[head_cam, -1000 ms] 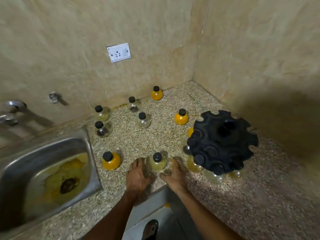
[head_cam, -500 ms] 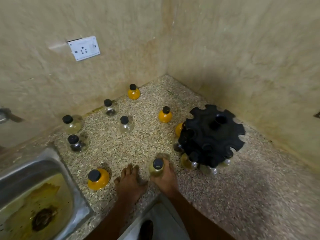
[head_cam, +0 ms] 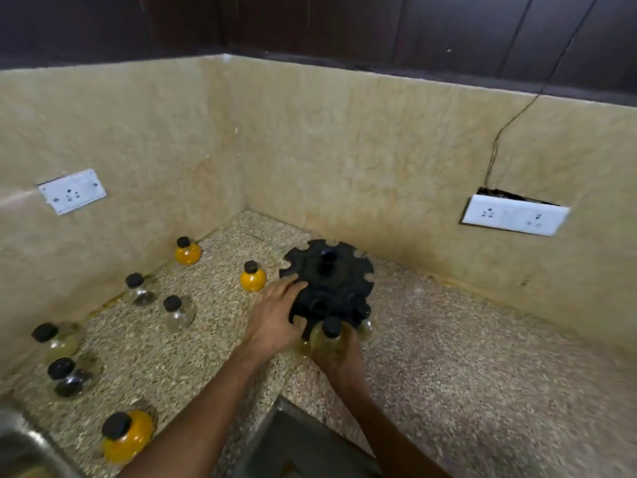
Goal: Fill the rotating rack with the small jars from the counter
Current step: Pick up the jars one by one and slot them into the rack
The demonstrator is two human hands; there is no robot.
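Note:
The black rotating rack stands in the counter's corner, its rim notched with slots, a few black-capped jars hanging at its near side. My left hand lies flat on the rack's left edge, fingers spread. My right hand grips a pale yellow jar with a black cap, pressed against the rack's near rim. Loose jars stand on the counter to the left: orange ones, clear ones, and a pale one.
A speckled stone counter meets beige walls. White sockets are mounted on the left wall and on the right wall, the latter with a wire going up. A steel sink edge shows at bottom left.
My right hand carried the pale jar from the counter up to the rack's near rim. My left hand left the counter and landed on the rack. The camera swung right and up.

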